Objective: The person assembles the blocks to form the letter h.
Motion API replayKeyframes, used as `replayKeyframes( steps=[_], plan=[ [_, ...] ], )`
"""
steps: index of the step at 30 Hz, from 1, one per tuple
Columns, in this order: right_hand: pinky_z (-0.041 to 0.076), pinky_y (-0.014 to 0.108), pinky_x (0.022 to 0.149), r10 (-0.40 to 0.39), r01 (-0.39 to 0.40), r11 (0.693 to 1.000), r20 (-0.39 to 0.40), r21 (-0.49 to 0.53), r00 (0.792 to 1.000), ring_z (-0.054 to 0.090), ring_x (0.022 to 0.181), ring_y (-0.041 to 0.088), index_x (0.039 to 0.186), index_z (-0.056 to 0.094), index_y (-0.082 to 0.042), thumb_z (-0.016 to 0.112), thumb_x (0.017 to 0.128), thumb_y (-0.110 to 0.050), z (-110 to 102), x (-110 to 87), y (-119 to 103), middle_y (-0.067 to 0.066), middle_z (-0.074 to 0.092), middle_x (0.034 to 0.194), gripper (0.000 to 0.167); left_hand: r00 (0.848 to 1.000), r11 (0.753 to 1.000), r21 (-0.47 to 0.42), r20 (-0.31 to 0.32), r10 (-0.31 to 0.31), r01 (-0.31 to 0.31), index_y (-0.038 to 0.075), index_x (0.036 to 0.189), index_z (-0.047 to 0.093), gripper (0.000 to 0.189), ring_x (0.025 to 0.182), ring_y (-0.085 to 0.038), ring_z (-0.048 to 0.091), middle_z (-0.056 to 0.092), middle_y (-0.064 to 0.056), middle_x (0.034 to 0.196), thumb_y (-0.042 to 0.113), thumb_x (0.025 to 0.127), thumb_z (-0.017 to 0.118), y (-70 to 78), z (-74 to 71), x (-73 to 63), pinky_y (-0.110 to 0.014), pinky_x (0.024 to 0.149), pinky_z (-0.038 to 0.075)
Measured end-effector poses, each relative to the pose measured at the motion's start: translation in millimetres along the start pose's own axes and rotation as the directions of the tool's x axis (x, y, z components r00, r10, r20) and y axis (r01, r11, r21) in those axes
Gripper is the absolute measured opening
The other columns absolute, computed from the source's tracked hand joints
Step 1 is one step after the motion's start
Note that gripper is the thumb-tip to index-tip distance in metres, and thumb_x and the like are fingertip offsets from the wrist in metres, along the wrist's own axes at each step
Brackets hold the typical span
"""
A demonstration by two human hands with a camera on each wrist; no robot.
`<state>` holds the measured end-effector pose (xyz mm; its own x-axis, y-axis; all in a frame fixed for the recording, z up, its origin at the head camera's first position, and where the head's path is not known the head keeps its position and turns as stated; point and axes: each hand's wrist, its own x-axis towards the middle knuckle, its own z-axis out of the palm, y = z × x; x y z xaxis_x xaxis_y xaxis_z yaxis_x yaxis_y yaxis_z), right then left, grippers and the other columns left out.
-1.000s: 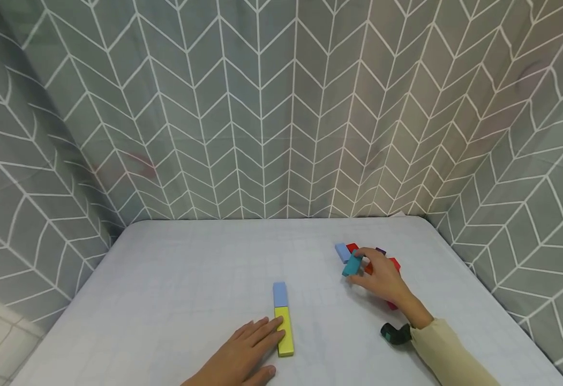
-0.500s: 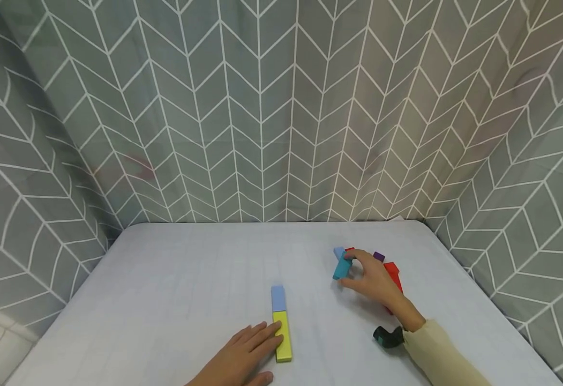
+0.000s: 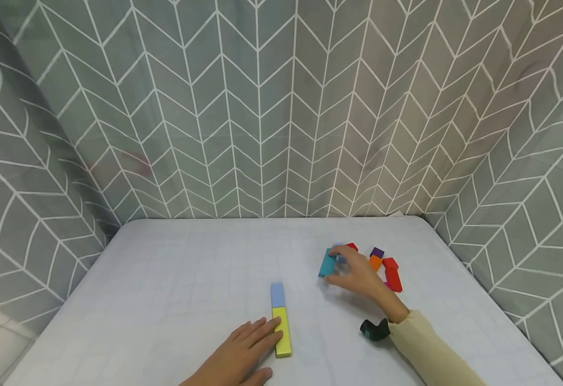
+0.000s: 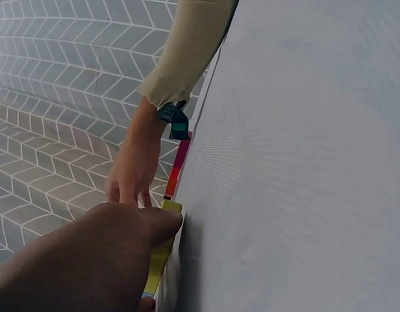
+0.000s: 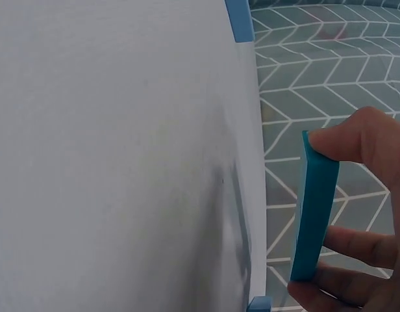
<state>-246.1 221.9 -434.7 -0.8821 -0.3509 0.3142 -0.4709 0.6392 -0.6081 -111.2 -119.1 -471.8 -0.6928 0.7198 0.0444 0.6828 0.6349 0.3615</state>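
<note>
My right hand point(image 3: 355, 273) pinches a teal block point(image 3: 327, 263) by its two ends, thumb at one end and fingers at the other. In the right wrist view the teal block point(image 5: 315, 211) is held up off the white table. My left hand point(image 3: 245, 348) lies with its fingers stretched out, fingertips on a long yellow block point(image 3: 283, 332). End to end with the yellow block, on its far side, lies a light blue block point(image 3: 277, 294). The left wrist view shows the yellow block point(image 4: 162, 257) partly covered by the left hand.
Behind the right hand lie a red block point(image 3: 393, 279), an orange block point(image 3: 375, 262), a purple block point(image 3: 377, 252) and several others, partly hidden. A black device point(image 3: 375, 330) sits at the right wrist. A patterned curtain point(image 3: 271, 107) surrounds the white table point(image 3: 189, 268).
The right hand has carried the teal block leftward, away from the loose blocks, uncovering the orange and red ones. The left hand stays on the yellow block.
</note>
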Motion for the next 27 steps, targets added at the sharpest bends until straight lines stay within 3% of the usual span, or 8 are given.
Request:
replayKeyframes(
  steps=[6,17,27],
  plan=[
    [0.051,0.06,0.099,0.022,-0.023,1.0,0.028,0.011,0.999,0.057,0.123,0.04,0.128,0.065,-0.005,0.087,0.083,-0.02,5.9,3.5,-7.4,0.015,0.061,0.139,0.052,1.0,1.0,0.012,-0.004,0.002,-0.002,0.02,0.159,0.045,0.066,0.15,-0.027,0.036,0.033,0.004,0.167,0.061,0.108,0.039,-1.8,0.0,0.0,-0.056,0.115,0.036],
    [0.048,0.057,0.105,-0.022,0.021,0.999,0.051,0.025,0.998,0.054,0.129,0.033,0.13,0.064,-0.009,0.087,0.082,-0.019,19.4,16.2,-26.3,0.009,0.06,0.141,0.054,0.999,0.999,-0.035,0.03,-0.032,0.033,0.022,0.16,0.044,0.068,0.151,-0.026,0.033,0.031,0.005,0.167,0.064,0.106,0.04,2.3,-3.5,0.3,-0.057,0.117,0.033],
    [0.044,0.058,0.109,-0.081,0.078,0.996,0.078,0.033,0.994,0.052,0.133,0.032,0.132,0.064,-0.011,0.086,0.084,-0.023,29.5,26.6,-40.4,0.008,0.059,0.144,0.054,0.999,0.999,-0.004,0.037,-0.034,0.034,0.021,0.159,0.045,0.069,0.15,-0.026,0.036,0.034,0.005,0.166,0.065,0.105,0.042,2.4,-2.6,0.1,-0.056,0.116,0.035]
  ],
)
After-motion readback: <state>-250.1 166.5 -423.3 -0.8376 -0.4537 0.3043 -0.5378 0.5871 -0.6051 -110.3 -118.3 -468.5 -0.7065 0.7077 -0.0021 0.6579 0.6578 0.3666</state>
